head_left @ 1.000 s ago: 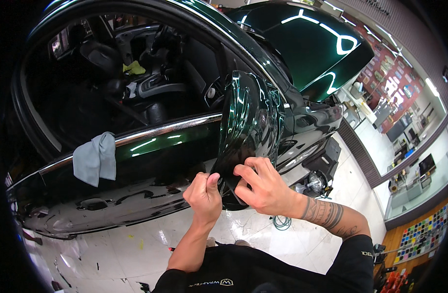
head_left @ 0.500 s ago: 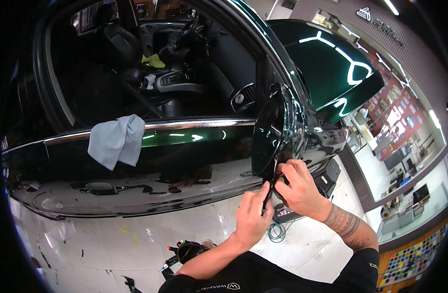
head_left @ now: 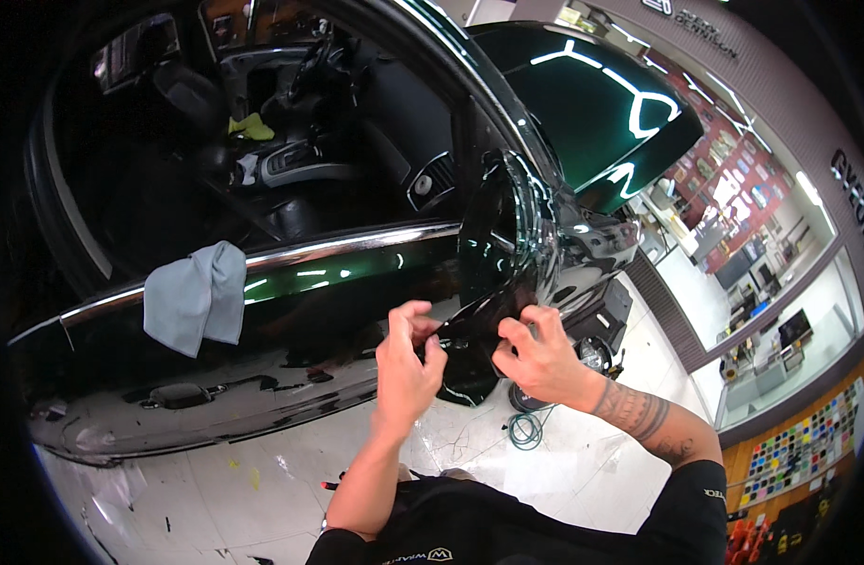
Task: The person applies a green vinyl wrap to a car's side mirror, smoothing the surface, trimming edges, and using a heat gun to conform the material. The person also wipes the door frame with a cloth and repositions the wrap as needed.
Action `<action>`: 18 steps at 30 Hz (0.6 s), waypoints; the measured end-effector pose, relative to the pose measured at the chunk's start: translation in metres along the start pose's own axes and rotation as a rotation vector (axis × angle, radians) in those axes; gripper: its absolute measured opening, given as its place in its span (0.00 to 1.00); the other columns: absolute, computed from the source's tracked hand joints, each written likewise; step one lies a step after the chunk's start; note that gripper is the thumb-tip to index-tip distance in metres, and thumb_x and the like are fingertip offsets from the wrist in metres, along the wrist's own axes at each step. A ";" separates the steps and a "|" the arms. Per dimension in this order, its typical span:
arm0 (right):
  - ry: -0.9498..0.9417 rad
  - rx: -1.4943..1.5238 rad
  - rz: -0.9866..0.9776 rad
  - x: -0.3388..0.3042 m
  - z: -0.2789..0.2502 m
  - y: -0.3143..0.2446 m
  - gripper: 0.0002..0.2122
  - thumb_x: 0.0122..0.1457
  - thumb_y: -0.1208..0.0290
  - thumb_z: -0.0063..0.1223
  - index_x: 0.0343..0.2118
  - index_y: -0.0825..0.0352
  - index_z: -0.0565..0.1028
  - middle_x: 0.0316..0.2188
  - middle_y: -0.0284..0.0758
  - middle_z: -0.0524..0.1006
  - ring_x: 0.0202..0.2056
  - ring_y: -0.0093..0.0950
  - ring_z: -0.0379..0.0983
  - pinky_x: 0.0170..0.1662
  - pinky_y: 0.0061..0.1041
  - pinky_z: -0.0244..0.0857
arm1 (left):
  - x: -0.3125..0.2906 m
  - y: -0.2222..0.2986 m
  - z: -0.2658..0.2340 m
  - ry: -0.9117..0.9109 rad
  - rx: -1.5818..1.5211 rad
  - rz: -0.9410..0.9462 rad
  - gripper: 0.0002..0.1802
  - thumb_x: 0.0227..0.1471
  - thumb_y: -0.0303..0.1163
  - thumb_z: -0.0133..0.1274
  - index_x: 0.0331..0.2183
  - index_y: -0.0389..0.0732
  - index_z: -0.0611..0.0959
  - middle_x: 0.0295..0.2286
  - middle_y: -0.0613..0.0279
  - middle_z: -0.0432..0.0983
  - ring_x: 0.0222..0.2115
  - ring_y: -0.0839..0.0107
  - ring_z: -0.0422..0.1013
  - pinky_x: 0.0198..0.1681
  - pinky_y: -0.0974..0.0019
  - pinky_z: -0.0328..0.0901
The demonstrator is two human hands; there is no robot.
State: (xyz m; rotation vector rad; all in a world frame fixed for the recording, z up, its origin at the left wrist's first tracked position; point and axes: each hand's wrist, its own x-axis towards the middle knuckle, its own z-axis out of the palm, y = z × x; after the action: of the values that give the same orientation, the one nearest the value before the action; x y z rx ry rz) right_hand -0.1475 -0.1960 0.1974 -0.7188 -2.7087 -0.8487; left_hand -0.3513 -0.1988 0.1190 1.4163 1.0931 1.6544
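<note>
Dark film [head_left: 479, 325] tight in the right grip [head_left: 537, 360], left grip [head_left: 408, 372] unclear, yellow-green cloth [head_left: 252, 127] in the car cabin [head_left: 361, 113]

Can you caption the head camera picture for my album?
Bare left hand and right hand by glossy black film below the rounded dark car mirror.

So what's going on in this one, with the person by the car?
The person's bare left hand and right hand are curled at opposite sides of a glossy dark flexible sheet, just below the rounded side mirror of a dark-green car. Whether either hand firmly grips it is unclear. A grey-blue cloth hangs over the door's chrome trim.
</note>
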 end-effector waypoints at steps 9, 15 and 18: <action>0.306 0.050 0.243 -0.028 0.034 -0.036 0.07 0.47 0.70 0.55 0.31 0.62 0.76 0.42 0.33 0.71 0.45 0.33 0.66 0.48 0.40 0.57 | 0.020 0.048 0.005 -0.238 0.195 0.248 0.43 0.45 0.24 0.63 0.61 0.38 0.62 0.45 0.47 0.74 0.46 0.56 0.73 0.50 0.59 0.67; 0.561 0.189 0.598 -0.011 0.013 -0.034 0.19 0.45 0.79 0.55 0.44 0.68 0.73 0.40 0.40 0.72 0.43 0.40 0.69 0.45 0.40 0.60 | 0.049 0.071 0.025 -0.245 -0.053 0.122 0.23 0.56 0.26 0.57 0.52 0.30 0.73 0.37 0.56 0.77 0.36 0.74 0.73 0.41 0.71 0.69; 0.259 0.389 0.347 -0.023 0.024 -0.057 0.17 0.46 0.79 0.54 0.42 0.68 0.73 0.42 0.40 0.73 0.43 0.39 0.70 0.45 0.36 0.61 | 0.070 0.075 0.038 -0.222 -0.015 0.133 0.17 0.59 0.28 0.56 0.47 0.29 0.76 0.33 0.63 0.76 0.33 0.81 0.70 0.37 0.76 0.66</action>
State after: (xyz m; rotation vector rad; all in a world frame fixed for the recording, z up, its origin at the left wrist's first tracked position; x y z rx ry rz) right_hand -0.1576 -0.2315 0.1430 -0.8798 -2.3208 -0.2960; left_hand -0.3243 -0.1608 0.2178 1.6491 0.8763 1.5471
